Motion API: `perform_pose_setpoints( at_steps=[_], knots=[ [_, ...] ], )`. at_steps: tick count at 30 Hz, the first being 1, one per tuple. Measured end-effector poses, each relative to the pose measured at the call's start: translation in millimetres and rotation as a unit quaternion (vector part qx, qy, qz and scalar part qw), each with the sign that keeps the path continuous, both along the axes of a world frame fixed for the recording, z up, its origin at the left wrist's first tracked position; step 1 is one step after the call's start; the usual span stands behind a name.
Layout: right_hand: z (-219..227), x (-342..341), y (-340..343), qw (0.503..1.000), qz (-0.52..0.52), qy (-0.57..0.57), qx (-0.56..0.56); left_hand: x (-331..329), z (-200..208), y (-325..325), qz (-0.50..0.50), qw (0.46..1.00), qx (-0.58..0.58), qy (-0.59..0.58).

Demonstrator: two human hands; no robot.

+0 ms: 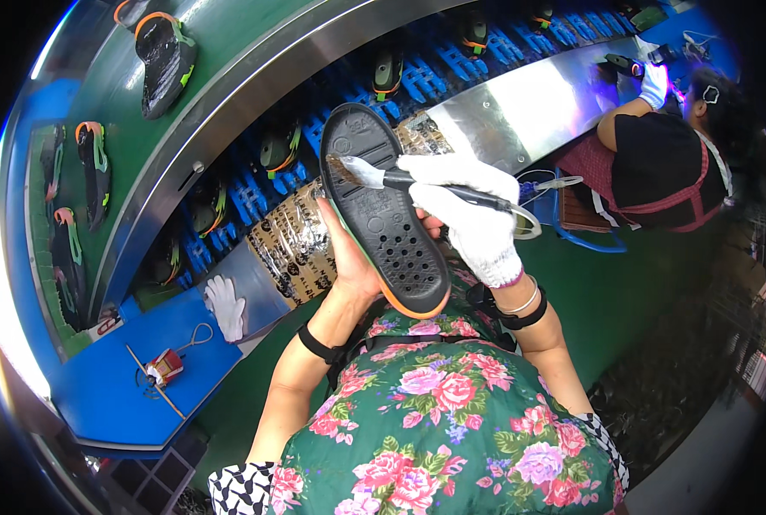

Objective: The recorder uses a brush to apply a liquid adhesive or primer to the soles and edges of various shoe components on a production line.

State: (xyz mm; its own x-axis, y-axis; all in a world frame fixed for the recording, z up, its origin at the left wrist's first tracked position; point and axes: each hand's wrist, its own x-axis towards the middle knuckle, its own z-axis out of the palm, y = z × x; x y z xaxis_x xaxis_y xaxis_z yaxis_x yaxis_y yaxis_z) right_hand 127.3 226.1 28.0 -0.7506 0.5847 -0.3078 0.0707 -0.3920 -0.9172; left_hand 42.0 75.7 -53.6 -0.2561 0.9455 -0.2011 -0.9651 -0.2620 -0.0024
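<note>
Shoe sole (400, 249): one, black, orange at the heel, perforated heel area facing up; held in front of the wearer's torso. Left hand (355, 260): bare, clasping the sole along its left side. Right hand (469, 202): white-gloved, fingers wrapped on a black-handled brush (398, 178), bristles over the sole's forward part, contact unclear. Loose glove (225, 305): white, left of the sole. Blue racks (422, 81): beyond the sole. Co-worker (662, 163): well apart, right of the sole.

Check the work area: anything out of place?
One mismatch: a loose pale glove lies at the edge of the blue bench, while the left hand, holding the black sole, is bare; the right hand, holding the brush, is gloved.
</note>
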Motion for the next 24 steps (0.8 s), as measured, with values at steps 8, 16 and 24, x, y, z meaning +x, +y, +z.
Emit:
perform_pose_setpoints(
  at_steps=[8,16,24],
  knots=[
    [-5.5,-0.1,13.4,0.850,0.031,0.149,0.505,8.5,-5.6,1.0,0.106,0.993,-0.054,0.005],
    [-14.7,-0.5,-24.1,0.969,0.028,0.070,0.235,25.1,18.1,24.6,0.046,0.944,-0.287,0.155],
    [6.0,-9.0,8.4,0.828,-0.041,0.161,0.536,19.7,-18.7,12.2,0.113,0.986,0.071,-0.105]
  ],
)
